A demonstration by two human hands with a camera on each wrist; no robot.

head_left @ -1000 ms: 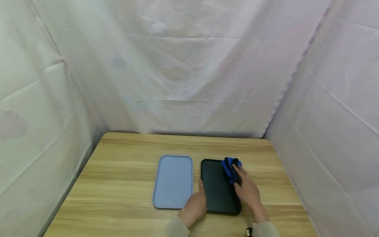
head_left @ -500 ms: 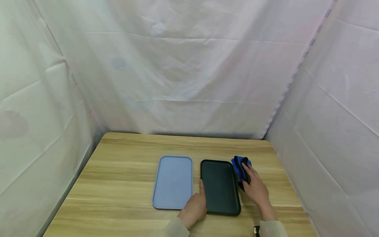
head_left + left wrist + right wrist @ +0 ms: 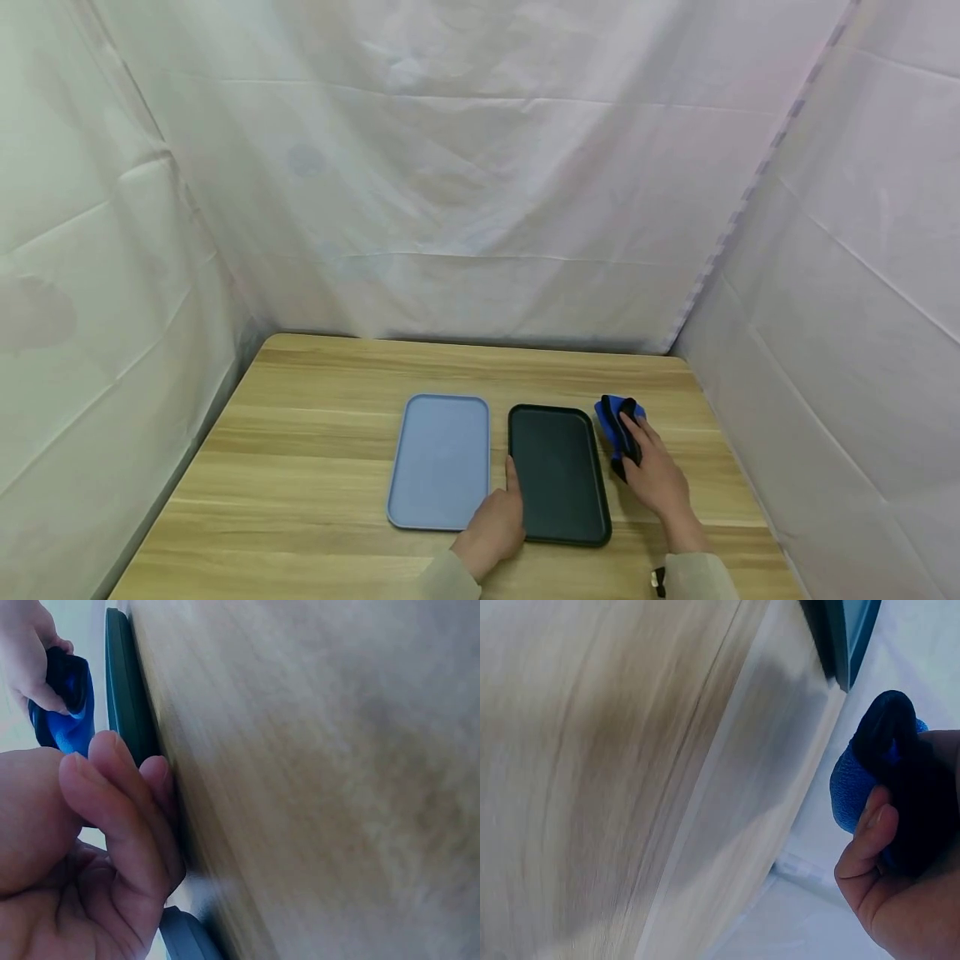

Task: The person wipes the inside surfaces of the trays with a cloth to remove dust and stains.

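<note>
A dark green rectangular tray (image 3: 558, 475) lies flat on the table. My left hand (image 3: 495, 521) is at its left side, the index finger straight along the rim and the other fingers bent. In the left wrist view those bent fingers (image 3: 124, 817) hold nothing. To the right of the tray, my right hand (image 3: 660, 479) grips a folded blue-and-black cloth (image 3: 618, 429). Fingers and thumb close round the bunched cloth (image 3: 851, 787) in the right wrist view, where it is raised off the wood and casts a shadow.
A light blue tray (image 3: 438, 462) lies left of the green one, with a narrow gap between them. Both sit on a wood-grain table (image 3: 300, 467). White sheeting (image 3: 465, 167) hangs behind the table and along both sides.
My right hand has moved the cloth rightward, from over the green tray's upper right part to beyond its right edge. My left hand and both trays have stayed in place.
</note>
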